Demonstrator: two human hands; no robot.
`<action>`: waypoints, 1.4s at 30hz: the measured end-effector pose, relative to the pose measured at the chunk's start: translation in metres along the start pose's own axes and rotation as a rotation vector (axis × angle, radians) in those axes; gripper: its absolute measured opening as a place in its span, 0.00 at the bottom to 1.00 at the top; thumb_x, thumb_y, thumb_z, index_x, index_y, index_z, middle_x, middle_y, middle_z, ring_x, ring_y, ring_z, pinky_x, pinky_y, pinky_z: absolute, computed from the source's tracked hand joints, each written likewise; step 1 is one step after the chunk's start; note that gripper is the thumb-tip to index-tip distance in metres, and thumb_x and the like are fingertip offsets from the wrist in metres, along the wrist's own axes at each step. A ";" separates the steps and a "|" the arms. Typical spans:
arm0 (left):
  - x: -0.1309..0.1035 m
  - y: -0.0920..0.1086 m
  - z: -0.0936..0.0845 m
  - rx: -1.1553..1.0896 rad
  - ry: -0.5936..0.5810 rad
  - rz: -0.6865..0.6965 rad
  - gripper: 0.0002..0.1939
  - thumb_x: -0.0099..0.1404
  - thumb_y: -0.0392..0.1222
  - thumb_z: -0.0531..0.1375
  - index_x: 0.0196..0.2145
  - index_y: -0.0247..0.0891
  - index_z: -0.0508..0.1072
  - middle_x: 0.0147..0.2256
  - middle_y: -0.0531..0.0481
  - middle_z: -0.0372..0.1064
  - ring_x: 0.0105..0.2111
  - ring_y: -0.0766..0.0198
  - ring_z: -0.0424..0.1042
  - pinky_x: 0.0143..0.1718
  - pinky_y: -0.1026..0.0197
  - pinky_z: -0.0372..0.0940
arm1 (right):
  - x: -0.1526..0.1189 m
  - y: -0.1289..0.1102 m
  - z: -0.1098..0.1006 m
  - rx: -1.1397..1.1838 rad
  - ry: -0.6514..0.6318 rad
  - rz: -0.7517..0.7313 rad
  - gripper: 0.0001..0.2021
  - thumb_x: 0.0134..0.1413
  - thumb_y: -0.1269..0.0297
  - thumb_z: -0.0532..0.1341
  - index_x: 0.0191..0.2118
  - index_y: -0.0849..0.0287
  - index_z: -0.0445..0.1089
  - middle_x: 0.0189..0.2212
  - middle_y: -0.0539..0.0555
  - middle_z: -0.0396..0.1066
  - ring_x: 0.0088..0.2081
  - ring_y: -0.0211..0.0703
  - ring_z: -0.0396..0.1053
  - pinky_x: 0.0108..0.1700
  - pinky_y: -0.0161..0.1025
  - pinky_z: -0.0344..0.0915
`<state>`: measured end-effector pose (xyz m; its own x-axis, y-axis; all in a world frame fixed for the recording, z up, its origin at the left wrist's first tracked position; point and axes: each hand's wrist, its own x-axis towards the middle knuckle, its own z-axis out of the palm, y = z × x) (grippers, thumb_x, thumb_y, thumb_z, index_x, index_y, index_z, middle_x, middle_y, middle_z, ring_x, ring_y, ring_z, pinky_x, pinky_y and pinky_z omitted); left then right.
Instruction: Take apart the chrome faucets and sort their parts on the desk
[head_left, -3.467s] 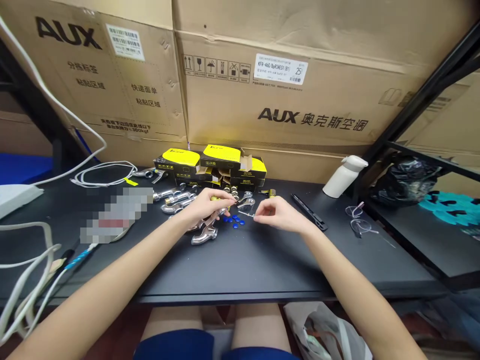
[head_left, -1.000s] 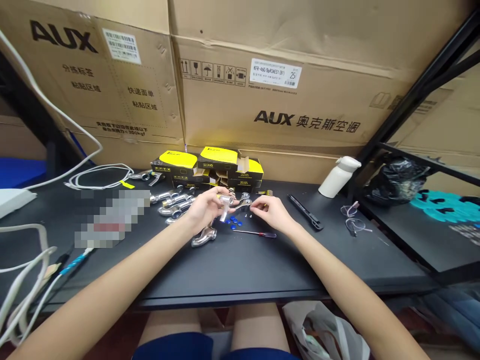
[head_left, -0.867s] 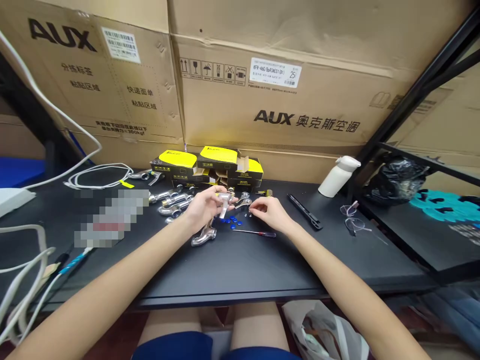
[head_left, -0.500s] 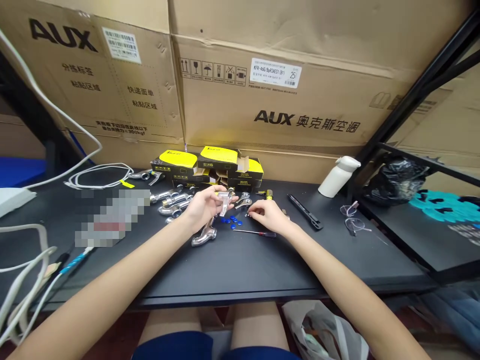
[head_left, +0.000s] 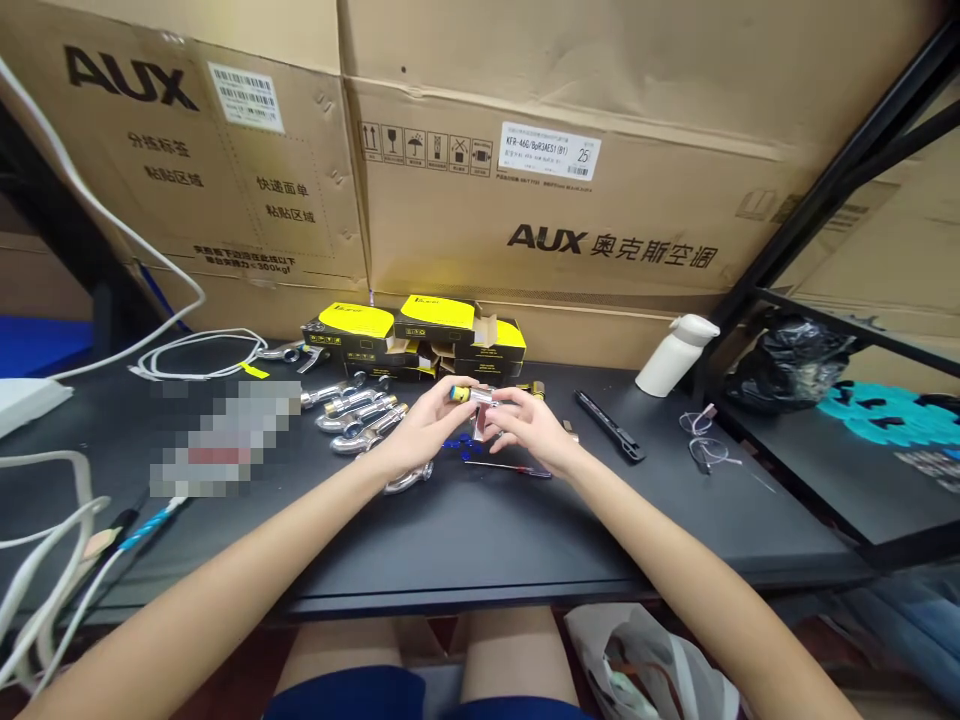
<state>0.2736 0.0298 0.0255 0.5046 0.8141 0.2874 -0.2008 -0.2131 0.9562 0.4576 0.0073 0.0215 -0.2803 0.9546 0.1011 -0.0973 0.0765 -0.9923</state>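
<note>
Blue caps and a screwdriver lie mid-frame; left hand and right hand clasp a metal fitting.

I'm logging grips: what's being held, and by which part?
A chrome tap fitting: left hand by its yellow end, right hand at the opposite end.

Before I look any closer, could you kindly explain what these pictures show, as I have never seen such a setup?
There is no machine here: these are a person's bare left hand and right hand, seen by one head-worn camera looking forward and down. Both hands hold a shiny metal part, yellow at one end. On the dark table lie metal pipes, blue caps and a screwdriver. Behind them are yellow-and-black boxes, with a white bottle off to the right.
</note>
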 end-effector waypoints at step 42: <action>0.018 -0.009 -0.077 0.801 0.300 -0.049 0.13 0.44 0.36 0.64 0.31 0.41 0.79 0.31 0.48 0.77 0.32 0.53 0.74 0.40 0.55 0.67 | 0.016 0.015 -0.048 -1.084 0.360 -0.319 0.06 0.52 0.67 0.59 0.35 0.59 0.72 0.30 0.53 0.74 0.33 0.43 0.69 0.37 0.41 0.68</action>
<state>0.2197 0.0879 0.0175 0.2314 0.9167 0.3259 0.5264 -0.3997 0.7505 0.4973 0.0375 0.0049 -0.0884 0.8608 0.5012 0.7941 0.3646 -0.4862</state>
